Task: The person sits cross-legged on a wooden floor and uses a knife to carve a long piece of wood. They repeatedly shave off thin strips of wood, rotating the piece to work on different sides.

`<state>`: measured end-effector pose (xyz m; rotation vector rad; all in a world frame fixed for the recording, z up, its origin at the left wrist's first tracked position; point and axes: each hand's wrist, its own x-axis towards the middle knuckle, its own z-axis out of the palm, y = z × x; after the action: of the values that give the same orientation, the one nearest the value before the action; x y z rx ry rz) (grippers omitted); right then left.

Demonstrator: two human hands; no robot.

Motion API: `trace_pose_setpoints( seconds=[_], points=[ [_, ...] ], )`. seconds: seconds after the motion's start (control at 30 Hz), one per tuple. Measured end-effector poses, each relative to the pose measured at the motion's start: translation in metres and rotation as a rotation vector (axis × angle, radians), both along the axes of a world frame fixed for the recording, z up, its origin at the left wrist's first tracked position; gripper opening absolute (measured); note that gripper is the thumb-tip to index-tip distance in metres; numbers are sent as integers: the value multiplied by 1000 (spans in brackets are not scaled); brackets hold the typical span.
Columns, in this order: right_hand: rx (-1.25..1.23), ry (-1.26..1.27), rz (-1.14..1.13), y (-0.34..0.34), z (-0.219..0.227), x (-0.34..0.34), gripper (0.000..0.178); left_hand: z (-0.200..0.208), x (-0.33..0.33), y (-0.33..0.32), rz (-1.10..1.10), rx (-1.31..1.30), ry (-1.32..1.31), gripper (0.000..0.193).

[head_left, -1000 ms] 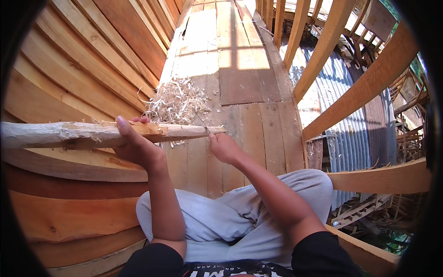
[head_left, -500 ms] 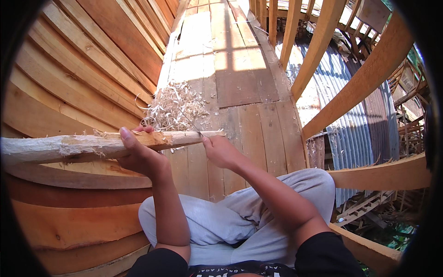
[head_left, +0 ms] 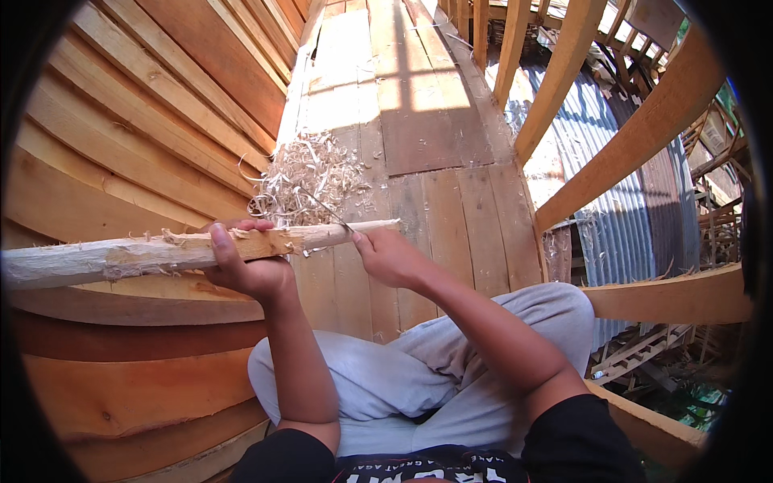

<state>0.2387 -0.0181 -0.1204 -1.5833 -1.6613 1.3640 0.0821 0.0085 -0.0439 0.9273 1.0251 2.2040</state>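
Observation:
A long, pale wooden pole with a rough, shaved surface reaches in from the left and tapers to a thin end over the floor. My left hand is closed around it from below, thumb on the near side and fingertips showing at the far side. Near the tapered end my right hand grips a knife, its handle hidden in the fist. The thin dark knife blade crosses the pole and points away to the far left. Small curls of wood cling to the pole.
Curly wood shavings are heaped on the plank floor beyond the pole. Stacked boards line the left side. A slatted wooden railing runs along the right, with corrugated metal sheets below. My crossed legs are close in front.
The whole view has shifted slightly, with the floor sitting a little higher and farther right. Both hands keep their holds on the pole and knife; the blade's visible part looks slightly longer.

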Motion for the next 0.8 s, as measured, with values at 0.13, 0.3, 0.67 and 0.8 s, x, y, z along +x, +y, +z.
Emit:
trace_pose_setpoints(
  seconds=[0.13, 0.3, 0.67, 0.8],
  points=[
    [-139, -204, -151, 11, -78, 29, 49, -4, -6, 8, -120, 27, -28, 29],
    [69, -111, -105, 2, -44, 6, 52, -7, -14, 11, -154, 89, 7, 27],
    [-13, -199, -121, 8, -67, 12, 50, -5, -25, 14, -167, 12, -66, 28],
    [40, -87, -81, -3, -27, -8, 50, -6, -19, 7, -102, 7, -55, 28]
  ],
)
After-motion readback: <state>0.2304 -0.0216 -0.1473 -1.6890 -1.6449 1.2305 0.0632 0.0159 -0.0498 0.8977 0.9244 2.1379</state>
